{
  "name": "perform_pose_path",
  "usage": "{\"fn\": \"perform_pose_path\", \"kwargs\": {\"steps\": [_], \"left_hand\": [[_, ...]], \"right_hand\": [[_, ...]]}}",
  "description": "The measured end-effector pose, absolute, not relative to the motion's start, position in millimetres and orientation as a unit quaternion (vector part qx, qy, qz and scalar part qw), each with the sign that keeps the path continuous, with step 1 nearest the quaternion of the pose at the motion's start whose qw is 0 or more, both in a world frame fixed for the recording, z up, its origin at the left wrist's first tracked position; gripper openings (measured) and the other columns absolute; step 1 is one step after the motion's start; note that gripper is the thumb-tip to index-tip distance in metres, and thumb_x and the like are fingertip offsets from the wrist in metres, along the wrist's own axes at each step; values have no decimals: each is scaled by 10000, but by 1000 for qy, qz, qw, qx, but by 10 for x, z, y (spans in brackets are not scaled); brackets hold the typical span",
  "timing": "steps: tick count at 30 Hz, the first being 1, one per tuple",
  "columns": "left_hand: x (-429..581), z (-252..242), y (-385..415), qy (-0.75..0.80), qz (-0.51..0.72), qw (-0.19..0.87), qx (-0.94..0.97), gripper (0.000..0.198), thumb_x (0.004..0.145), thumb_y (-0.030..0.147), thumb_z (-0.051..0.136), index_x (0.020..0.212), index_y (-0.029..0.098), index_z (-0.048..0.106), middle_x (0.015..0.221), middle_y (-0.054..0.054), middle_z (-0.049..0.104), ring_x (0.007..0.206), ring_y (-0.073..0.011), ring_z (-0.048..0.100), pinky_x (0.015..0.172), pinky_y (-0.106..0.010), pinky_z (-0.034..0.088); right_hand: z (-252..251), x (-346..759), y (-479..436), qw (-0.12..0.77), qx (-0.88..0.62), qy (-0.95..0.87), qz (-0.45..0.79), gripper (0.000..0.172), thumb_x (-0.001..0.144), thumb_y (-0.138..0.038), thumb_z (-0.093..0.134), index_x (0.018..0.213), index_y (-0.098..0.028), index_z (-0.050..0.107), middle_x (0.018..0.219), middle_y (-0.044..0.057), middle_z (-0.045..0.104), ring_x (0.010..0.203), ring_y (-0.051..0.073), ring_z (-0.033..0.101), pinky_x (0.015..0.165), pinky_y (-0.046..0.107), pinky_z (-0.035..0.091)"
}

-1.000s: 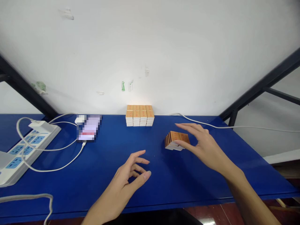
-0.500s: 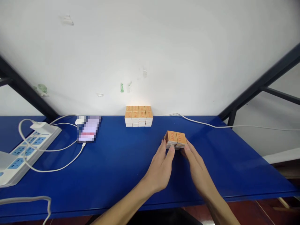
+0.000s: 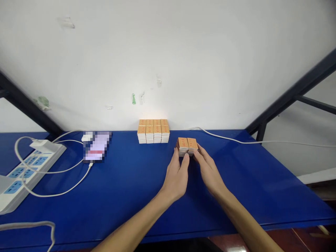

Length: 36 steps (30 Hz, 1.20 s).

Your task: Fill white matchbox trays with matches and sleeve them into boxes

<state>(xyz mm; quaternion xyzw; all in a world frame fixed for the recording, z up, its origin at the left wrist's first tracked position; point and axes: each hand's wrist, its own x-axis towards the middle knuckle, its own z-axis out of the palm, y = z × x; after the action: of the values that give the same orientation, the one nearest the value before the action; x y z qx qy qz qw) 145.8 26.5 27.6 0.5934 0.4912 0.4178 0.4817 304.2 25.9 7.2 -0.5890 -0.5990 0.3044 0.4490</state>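
Observation:
Two side-by-side stacks of small boxes (image 3: 188, 143), orange on top with red lettering and white along the sides, are pressed between my hands. On their left side, my left hand (image 3: 176, 175) is closed with its thumb against the near face. My right hand (image 3: 209, 168) grips the right side, its fingertips partly hidden behind the stacks. A larger block of matching boxes (image 3: 153, 131) stands against the wall, a short way left of the held ones. Whether the held stacks touch the table, I cannot tell.
On the left of the blue table (image 3: 118, 203) lie a blurred-out phone (image 3: 98, 147), a white power strip (image 3: 34, 171) and looping white cables (image 3: 65, 190). Another thin cable (image 3: 223, 139) runs along the back right. Dark metal posts (image 3: 288, 92) slope at both sides.
Both hands have carried the stacks of boxes left and toward the wall, nearer the larger block. The camera view has shifted slightly.

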Motion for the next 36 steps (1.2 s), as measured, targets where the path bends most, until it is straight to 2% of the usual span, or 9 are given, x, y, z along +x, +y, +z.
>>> {"fn": "perform_pose_path", "kwargs": {"steps": [3, 6, 10, 12, 17, 23, 28, 31, 36], "left_hand": [[1387, 218, 382, 500, 424, 434, 618, 423, 1076, 387, 737, 1450, 208, 656, 1493, -130, 659, 1262, -309, 705, 1046, -544, 618], [1291, 178, 520, 509, 414, 394, 644, 429, 1071, 387, 744, 1447, 201, 654, 1476, -128, 666, 1248, -309, 710, 1032, -540, 624], [1239, 184, 706, 495, 379, 382, 682, 403, 1076, 390, 738, 1424, 199, 666, 1436, -123, 687, 1200, -290, 728, 1000, -514, 639], [1247, 205, 785, 479, 362, 388, 699, 398, 1077, 390, 737, 1419, 198, 668, 1428, -121, 691, 1190, -287, 731, 992, -508, 642], [1261, 256, 927, 448, 328, 415, 721, 388, 1079, 390, 735, 1410, 198, 673, 1412, -119, 698, 1169, -279, 737, 978, -496, 648], [1223, 253, 961, 442, 321, 427, 721, 389, 1079, 390, 734, 1413, 199, 672, 1418, -120, 695, 1178, -281, 734, 985, -501, 646], [1090, 222, 876, 447, 313, 441, 712, 389, 1079, 389, 735, 1412, 197, 671, 1405, -118, 701, 1159, -276, 739, 969, -491, 651], [960, 214, 773, 455, 308, 444, 707, 390, 1078, 389, 736, 1410, 195, 671, 1395, -116, 704, 1151, -274, 742, 962, -488, 653], [773, 225, 592, 467, 308, 441, 702, 392, 1078, 388, 738, 1411, 194, 669, 1391, -116, 705, 1142, -272, 743, 956, -484, 655]], "right_hand": [[54, 3199, 359, 450, -600, -574, 329, 727, 1088, -517, 549, 1753, -307, 345, 1640, 146, 621, 1482, 344, 630, 1226, 593, 521], [96, 3389, 456, 430, -591, -589, 344, 884, 963, -443, 740, 1743, -276, 359, 1634, 182, 611, 1401, 370, 675, 1118, 592, 595], [154, 3575, 599, 385, -556, -643, 359, 1024, 850, -418, 881, 1732, -277, 380, 1568, 168, 661, 1280, 350, 715, 971, 517, 651], [154, 3619, 667, 370, -545, -662, 359, 1027, 833, -412, 900, 1720, -278, 401, 1527, 155, 692, 1233, 334, 729, 965, 506, 649], [118, 3650, 787, 354, -535, -686, 344, 894, 861, -423, 883, 1654, -293, 490, 1506, 110, 713, 1262, 319, 726, 1086, 524, 597], [131, 3652, 944, 351, -534, -699, 320, 775, 866, -434, 865, 1570, -284, 578, 1436, 98, 753, 1219, 318, 748, 1041, 492, 615], [161, 3545, 1175, 359, -545, -701, 286, 623, 866, -396, 865, 1439, -248, 668, 1311, 98, 803, 1083, 311, 771, 934, 465, 637], [141, 3408, 1349, 367, -555, -697, 267, 601, 859, -361, 902, 1404, -235, 681, 1252, 93, 813, 1049, 295, 765, 951, 466, 632], [63, 3099, 1637, 385, -566, -682, 257, 424, 1055, -414, 744, 1412, -195, 673, 1374, 112, 718, 1143, 264, 738, 971, 490, 642]]}}
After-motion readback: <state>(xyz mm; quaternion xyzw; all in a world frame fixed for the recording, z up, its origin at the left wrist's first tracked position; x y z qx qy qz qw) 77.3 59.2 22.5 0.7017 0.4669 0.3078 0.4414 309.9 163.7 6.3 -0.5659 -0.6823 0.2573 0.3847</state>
